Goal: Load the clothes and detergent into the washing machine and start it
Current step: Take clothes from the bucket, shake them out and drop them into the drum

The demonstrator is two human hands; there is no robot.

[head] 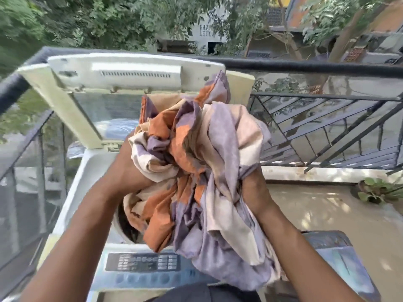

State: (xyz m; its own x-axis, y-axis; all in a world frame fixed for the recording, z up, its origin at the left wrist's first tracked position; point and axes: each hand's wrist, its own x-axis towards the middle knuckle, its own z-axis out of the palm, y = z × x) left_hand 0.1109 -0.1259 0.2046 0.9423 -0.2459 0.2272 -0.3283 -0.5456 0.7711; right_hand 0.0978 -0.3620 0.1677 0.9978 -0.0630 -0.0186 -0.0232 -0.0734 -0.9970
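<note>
A big bundle of cloth (196, 166), patterned in purple, orange and cream, hangs over the open drum (124, 227) of a white top-loading washing machine (87, 177). My left hand (128, 168) grips the bundle from the left side. My right hand (255, 190) clutches it from the right. The machine's lid (122, 79) stands folded up at the back. Its control panel (142, 261) with buttons lies near me, partly covered by the hanging cloth. No detergent is visible.
A black metal railing (327, 118) encloses the balcony behind and to the right of the machine. A potted plant (375, 190) sits on the tan floor at right. A blue-grey object (340, 258) stands beside the machine at lower right. Trees and buildings lie beyond.
</note>
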